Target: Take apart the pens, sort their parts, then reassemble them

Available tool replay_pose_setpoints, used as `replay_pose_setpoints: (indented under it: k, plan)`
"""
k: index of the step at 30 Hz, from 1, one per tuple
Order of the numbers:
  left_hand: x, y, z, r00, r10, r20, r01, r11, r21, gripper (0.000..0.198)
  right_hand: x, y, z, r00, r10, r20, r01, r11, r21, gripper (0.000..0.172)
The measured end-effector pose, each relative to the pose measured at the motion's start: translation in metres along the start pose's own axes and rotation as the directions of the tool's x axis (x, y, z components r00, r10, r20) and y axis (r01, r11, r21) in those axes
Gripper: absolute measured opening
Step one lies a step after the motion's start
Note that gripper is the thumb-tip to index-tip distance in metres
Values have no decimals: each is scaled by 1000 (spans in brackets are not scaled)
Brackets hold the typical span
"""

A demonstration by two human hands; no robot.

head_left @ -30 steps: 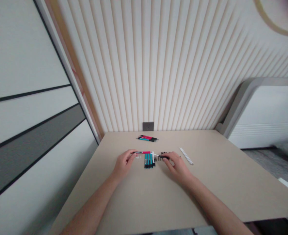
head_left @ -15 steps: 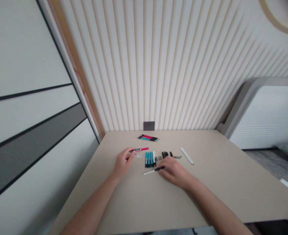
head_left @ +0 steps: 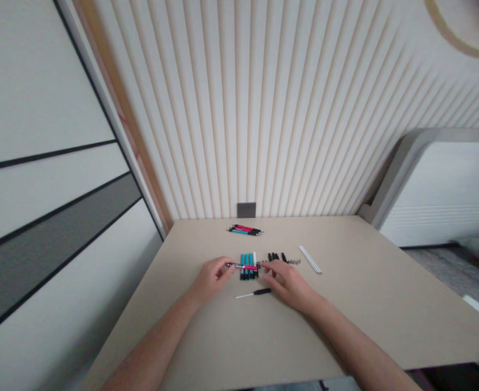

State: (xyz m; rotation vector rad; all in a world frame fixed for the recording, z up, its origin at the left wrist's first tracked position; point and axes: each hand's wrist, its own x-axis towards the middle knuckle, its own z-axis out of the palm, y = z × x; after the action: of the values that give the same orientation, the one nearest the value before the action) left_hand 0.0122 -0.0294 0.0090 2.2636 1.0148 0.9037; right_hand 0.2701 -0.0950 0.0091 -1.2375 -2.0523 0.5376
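My left hand [head_left: 212,278] is closed on one end of a pink pen barrel [head_left: 245,266], held level just above a row of teal pen barrels [head_left: 247,266]. My right hand [head_left: 285,280] pinches the barrel's other end. A pen refill [head_left: 252,294] with a white tube and black tip lies loose on the beige table [head_left: 264,336], just in front of both hands. Small black pen parts [head_left: 277,257] lie in a row beyond my right hand.
A bundle of assembled pink and teal pens [head_left: 245,231] lies near the table's far edge, below a grey wall socket [head_left: 246,209]. Two white tubes [head_left: 309,259] lie to the right. A ribbed wall stands behind; a white cabinet [head_left: 439,190] is at right.
My right hand set the refill down on the table and moved to the pink barrel's end. My left hand brought the barrel nearer and to the right, over the teal barrels.
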Motion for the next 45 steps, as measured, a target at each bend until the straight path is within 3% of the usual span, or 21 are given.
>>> replay_pose_setpoints:
  k: [2, 5, 13, 24, 28, 31, 34, 40, 45]
  plan:
    - [-1, 2, 1, 998, 41, 50, -41, 999, -6, 22, 1, 1, 4, 999, 35, -13, -35, 998, 56, 35]
    - [-2, 3, 3, 994, 67, 86, -66, 998, -18, 22, 2, 0, 10, 1000, -18, 19, 16, 995, 96, 28]
    - [-2, 7, 7, 997, 38, 72, -35, 999, -40, 24, 6, -4, 14, 996, -34, 86, 23, 992, 127, 26]
    - [-2, 10, 4, 999, -12, 52, 15, 998, -62, 25, 5, 1, 11, 994, -26, 109, 23, 999, 31, 30]
    - [0, 5, 0, 995, -56, -86, 56, 998, -4, 25, 4, 1, 9, 995, -21, 96, 23, 1000, -18, 32]
    - [2, -2, -6, 954, -107, -282, 142, 984, 107, 26, 4, 0, 7, 996, -11, 89, 16, 998, -57, 34]
    - [4, -9, -12, 910, -104, -402, 190, 965, 181, 25, 3, -1, 6, 996, -13, 85, 23, 993, -114, 36]
    - [5, -14, -10, 898, -83, -431, 187, 961, 203, 22, 2, 4, 11, 997, -71, 27, 75, 978, -193, 30]
    - [5, -16, -9, 893, -67, -445, 175, 963, 205, 20, 9, 4, 16, 998, -56, -22, 43, 925, -377, 33]
